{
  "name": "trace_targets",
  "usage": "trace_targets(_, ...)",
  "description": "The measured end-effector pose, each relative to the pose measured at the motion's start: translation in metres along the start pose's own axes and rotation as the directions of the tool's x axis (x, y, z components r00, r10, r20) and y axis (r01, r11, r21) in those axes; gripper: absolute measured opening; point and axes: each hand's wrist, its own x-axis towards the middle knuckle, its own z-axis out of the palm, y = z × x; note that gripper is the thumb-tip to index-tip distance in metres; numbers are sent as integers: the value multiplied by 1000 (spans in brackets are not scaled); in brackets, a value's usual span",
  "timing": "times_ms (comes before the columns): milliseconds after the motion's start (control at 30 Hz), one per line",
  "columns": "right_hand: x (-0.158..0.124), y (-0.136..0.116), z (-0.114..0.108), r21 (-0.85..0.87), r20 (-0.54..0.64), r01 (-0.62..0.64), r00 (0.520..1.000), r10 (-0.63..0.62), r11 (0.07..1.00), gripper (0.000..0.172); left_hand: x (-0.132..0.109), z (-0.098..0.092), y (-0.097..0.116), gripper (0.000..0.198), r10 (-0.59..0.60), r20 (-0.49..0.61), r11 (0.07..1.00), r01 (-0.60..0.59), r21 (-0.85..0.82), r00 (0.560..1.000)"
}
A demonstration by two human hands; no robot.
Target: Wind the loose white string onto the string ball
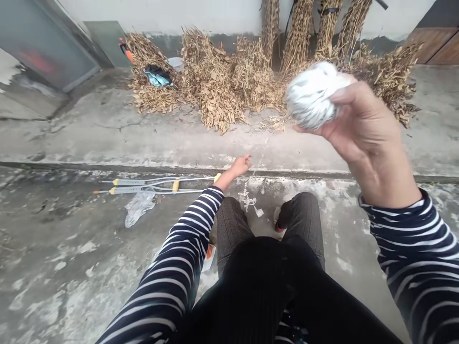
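Dried plants (218, 79), crutches (176, 185), pale wall (197, 14)

I see a white ball of cord (311, 98), navy sleeves (179, 260) banded in white stripes, dark grey-brown trousers (231, 227), pale grey crutches (131, 182) with yellow pads (175, 185), tan-brown dried plants (215, 81), and grey concrete (71, 282) blotched with whitish patches.

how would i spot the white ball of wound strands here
Start at the heap of dry brown stalks along the white wall. Before its right part, the person's right hand, in a navy-and-white striped sleeve, is raised. It holds the white ball of wound strands, rounded and compact against the ragged brown stalks.
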Motion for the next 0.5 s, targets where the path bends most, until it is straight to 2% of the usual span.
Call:
trace_targets(67, 4, 10, 11, -19, 41, -73, 996, 74, 997, 34, -1, 2, 31, 53, 111, 3, 984, -110, -140, 994)
trace_targets(167, 12, 30, 20, -36, 76, -172, 982, 174, 985, 41, -16, 2, 83, 51, 344, -80, 832, -343, -436, 936)
trace_targets(267, 20, 52, 16, -34, 69, -189, 979, 191, 981, 47, -43, 1, 119, 37, 366, -179, 734, -401, -548, 913)
trace_targets(367, 23, 66, 2, -4, 18, -182, 983, 182, 983, 51, -69, 1, 133, 34, 349, -164, 712, -375, -593, 923)
trace_targets(500, 19, 76, -14, 14, -5, -207, 978, 207, 978, 50, -83, 5, 129, 37, 378, -86, 706, -347, -618, 922)
